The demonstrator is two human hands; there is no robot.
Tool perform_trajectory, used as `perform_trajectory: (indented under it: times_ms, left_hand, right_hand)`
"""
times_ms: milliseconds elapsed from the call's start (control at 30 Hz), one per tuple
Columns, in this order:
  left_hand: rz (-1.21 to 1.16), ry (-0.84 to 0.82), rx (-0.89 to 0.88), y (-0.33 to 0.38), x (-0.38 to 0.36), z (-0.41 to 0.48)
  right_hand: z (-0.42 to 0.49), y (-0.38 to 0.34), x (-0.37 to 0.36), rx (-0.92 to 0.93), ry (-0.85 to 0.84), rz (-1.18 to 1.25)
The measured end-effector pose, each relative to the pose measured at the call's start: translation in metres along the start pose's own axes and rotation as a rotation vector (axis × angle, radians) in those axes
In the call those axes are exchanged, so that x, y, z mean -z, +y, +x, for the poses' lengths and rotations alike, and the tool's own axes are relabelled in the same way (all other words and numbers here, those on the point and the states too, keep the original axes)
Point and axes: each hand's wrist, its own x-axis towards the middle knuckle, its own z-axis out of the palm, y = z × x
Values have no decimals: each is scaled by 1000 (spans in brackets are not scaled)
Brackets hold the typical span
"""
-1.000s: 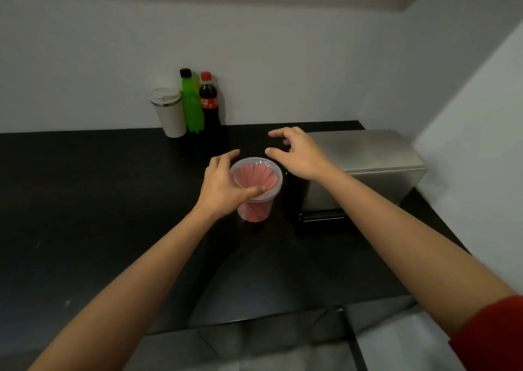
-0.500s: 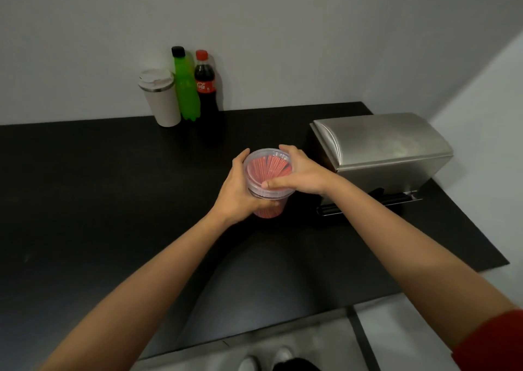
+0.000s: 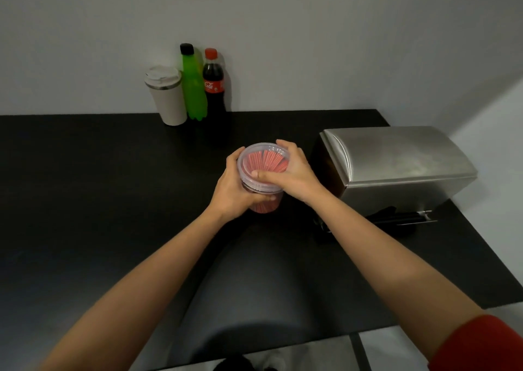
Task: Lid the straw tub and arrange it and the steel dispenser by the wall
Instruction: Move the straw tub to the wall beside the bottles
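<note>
Travel mug (image 3: 167, 96): stands at the wall at 11 o'clock, green bottle (image 3: 193, 87) and cola bottle (image 3: 214, 86) just beside it.
Left hand (image 3: 235, 189): wrapped round the side of the straw tub (image 3: 264, 201), bracing it on the black counter (image 3: 99, 201).
Lid (image 3: 264, 162): a second ago not yet pressed home; now seated across the rim, red straws visible through it.
Right hand (image 3: 294, 170): moved from hovering open at 1 o'clock to clasping the lid, thumb pressing its near edge.
Steel dispenser (image 3: 396, 167): at 3 o'clock, apart from the tub, short of the back wall.
Outlook: lidding appears nearly done; arranging both by the wall remains.
</note>
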Motion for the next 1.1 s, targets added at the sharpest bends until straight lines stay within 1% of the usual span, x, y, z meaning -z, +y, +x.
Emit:
perform_trajectory:
  times_ms: [100, 233, 367, 533, 633, 833, 967, 1033, 1100]
  left_hand:
    - [-13, 12, 10, -3, 4, 6]
    - [-23, 8, 12, -8, 9, 19]
    - [-33, 5, 13, -15, 12, 33]
    - [-22, 60, 80, -27, 11, 52]
    - [6, 73, 90, -30, 12, 69]
    - [-30, 67, 155, -42, 17, 105]
    - [-85, 83, 178, -46, 20, 129]
    - [-96, 77, 173, -48, 22, 138]
    - [-104, 71, 156, -51, 24, 147]
  right_hand:
    - [6, 1, -11, 15, 117, 60]
    - [21, -1, -19, 1, 173, 103]
    - [35, -2, -25, -7, 265, 134]
    - [55, -4, -31, -90, 338, 214]
    - [71, -5, -32, -162, 366, 284]
    - [105, -4, -37, -239, 357, 422]
    - [116, 1, -42, -185, 309, 495]
    - [121, 4, -45, -162, 298, 566]
    - [127, 8, -47, -137, 280, 588]
